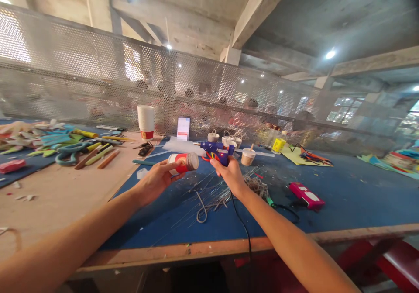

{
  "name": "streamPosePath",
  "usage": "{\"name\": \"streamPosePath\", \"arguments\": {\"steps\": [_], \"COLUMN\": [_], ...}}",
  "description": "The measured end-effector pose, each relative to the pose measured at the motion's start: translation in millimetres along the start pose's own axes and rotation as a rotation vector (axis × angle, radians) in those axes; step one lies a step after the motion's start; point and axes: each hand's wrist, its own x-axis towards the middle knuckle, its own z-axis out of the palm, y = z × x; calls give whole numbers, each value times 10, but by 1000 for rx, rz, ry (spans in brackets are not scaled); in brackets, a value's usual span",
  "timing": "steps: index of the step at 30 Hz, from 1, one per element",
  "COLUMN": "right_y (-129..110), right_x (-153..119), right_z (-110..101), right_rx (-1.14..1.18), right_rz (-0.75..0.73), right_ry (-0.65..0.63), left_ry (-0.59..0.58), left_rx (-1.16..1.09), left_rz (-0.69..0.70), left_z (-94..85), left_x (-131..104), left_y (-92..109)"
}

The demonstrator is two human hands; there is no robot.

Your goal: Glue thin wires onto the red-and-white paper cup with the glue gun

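Observation:
My left hand point(159, 179) is wrapped round a red and white paper cup point(183, 163), which lies sideways with its grey-brown end facing right. A blue glue gun point(218, 149) is gripped in my right hand point(231, 170), its nozzle pointing left above and behind the cup. From the gun a black cord point(244, 227) runs down over the table's front edge. Below and between the hands, a tangle of grey string point(257, 187) and thin clear strands lies on the blue mat point(157, 227).
Stacked paper cups point(145, 120), scissors point(70, 153) and clay-coloured tools are at left. A phone point(183, 128) stands behind. Small cups point(248, 156), a yellow-labelled bottle point(279, 142) and a pink box point(307, 195) are at right. Mesh screen point(108, 83) behind; people beyond it.

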Motion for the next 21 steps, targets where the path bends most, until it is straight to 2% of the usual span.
{"name": "streamPosePath", "arguments": {"steps": [4, 11, 15, 21], "right_y": [-10, -66, -92, -60], "right_x": [-10, -62, -103, -121], "right_z": [7, 46, 50, 28], "right_rx": [-6, 2, -68, -176], "right_rz": [10, -14, -20, -64], "right_ry": [28, -40, -73, -98], "left_ry": [-14, 29, 76, 76], "left_rx": [-7, 4, 1, 18], "left_rz": [-24, -18, -9, -17], "left_z": [-3, -22, -50, -50], "left_x": [-9, -6, 52, 74], "left_y": [14, 7, -38, -49]}}
